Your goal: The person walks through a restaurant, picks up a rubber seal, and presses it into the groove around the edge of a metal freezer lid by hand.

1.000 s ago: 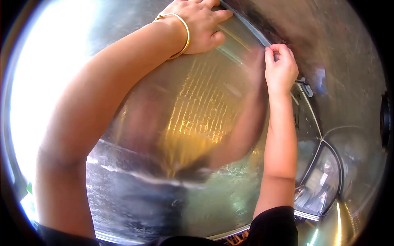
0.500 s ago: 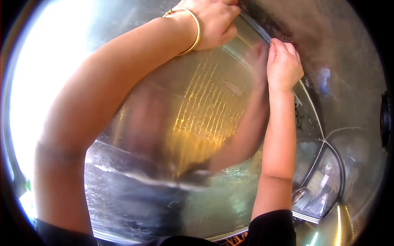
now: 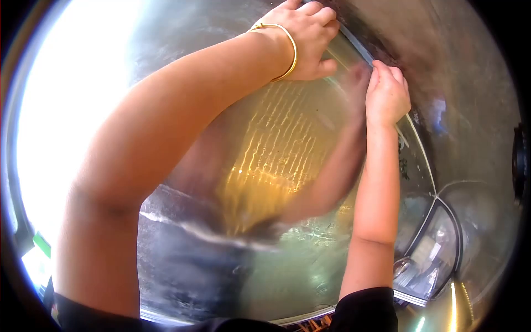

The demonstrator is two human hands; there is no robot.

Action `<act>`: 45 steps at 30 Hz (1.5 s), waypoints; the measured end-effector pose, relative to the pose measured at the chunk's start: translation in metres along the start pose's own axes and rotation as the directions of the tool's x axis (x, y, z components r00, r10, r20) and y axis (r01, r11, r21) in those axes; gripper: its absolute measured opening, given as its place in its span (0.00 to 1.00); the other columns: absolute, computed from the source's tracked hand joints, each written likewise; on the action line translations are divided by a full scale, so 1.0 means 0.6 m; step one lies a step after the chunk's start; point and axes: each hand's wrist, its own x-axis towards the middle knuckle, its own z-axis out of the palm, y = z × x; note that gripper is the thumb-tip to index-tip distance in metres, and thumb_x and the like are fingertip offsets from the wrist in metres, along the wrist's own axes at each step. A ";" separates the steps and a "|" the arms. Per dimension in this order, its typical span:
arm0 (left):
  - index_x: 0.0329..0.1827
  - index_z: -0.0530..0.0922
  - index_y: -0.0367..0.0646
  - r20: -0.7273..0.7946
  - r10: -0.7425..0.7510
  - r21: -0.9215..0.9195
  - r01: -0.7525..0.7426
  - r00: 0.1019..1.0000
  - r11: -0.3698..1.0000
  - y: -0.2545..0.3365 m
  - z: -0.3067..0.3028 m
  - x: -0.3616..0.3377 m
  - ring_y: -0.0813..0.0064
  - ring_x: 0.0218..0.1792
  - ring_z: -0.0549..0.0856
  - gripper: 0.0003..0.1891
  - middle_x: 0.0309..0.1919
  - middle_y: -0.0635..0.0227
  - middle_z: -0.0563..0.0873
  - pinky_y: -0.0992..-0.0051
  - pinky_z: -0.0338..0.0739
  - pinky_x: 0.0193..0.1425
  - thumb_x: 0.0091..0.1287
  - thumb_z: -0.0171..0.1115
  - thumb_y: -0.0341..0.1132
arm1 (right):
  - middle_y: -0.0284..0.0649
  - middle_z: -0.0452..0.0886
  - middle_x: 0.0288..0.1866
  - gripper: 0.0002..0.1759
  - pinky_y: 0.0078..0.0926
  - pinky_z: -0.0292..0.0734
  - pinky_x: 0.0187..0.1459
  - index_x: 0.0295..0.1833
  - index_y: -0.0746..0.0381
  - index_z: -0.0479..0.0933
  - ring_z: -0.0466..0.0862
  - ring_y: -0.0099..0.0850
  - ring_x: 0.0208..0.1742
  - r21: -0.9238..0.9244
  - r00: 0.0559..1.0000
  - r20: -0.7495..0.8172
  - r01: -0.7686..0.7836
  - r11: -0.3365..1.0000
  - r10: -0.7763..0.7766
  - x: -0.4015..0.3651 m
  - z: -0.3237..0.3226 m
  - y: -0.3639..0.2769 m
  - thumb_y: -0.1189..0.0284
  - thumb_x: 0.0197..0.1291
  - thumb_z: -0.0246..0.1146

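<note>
A large glossy panel (image 3: 287, 144) fills the middle, with wavy golden streaks and reflections of my arms. A thin pale grey strip (image 3: 355, 44) runs along its upper right edge beside a dark band. My left hand (image 3: 307, 41), with a gold bangle at the wrist, lies over the panel's upper edge, its thumb apart from its bent fingers; the fingertips are partly hidden. Lower along that edge, my right hand (image 3: 389, 94) has its thumb and fingertips pinched together on the strip. The strip's part within the fingers is hidden.
A dull brownish-grey surface (image 3: 470, 105) lies beyond the strip. At lower right is a black-edged triangular pane (image 3: 434, 249) with papers or objects visible in it. Bright white light (image 3: 72, 94) floods the left. A round black object (image 3: 519, 163) sits at the far right.
My left hand has moved right and slightly down along the edge. My right hand has shifted slightly right and down, still pinching. The view has shifted a little.
</note>
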 end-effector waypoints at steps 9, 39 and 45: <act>0.70 0.74 0.37 0.032 -0.185 0.111 0.181 0.982 0.977 0.004 0.016 0.002 0.54 0.70 0.73 0.37 0.67 0.53 0.76 0.55 0.61 0.77 0.70 0.54 0.61 | 0.32 0.87 0.43 0.06 0.37 0.81 0.45 0.46 0.49 0.88 0.86 0.39 0.44 0.053 1.000 0.009 0.011 0.999 -0.011 -0.002 0.002 0.018 0.67 0.66 0.67; 0.71 0.73 0.45 -0.098 -0.082 0.122 0.094 0.992 0.988 0.007 0.039 0.031 0.45 0.63 0.74 0.34 0.65 0.46 0.74 0.52 0.73 0.68 0.69 0.60 0.58 | 0.32 0.81 0.62 0.19 0.46 0.72 0.63 0.62 0.54 0.83 0.78 0.37 0.62 0.066 0.990 0.021 -0.138 0.988 0.137 -0.037 0.016 -0.010 0.75 0.69 0.58; 0.75 0.71 0.47 -0.009 -0.046 0.222 0.046 0.999 0.974 0.013 0.041 0.036 0.46 0.70 0.69 0.34 0.72 0.48 0.68 0.53 0.66 0.75 0.70 0.58 0.56 | 0.34 0.83 0.58 0.16 0.40 0.78 0.58 0.58 0.57 0.85 0.80 0.38 0.58 0.166 0.980 -0.002 -0.197 0.966 0.200 -0.035 0.022 -0.007 0.73 0.65 0.65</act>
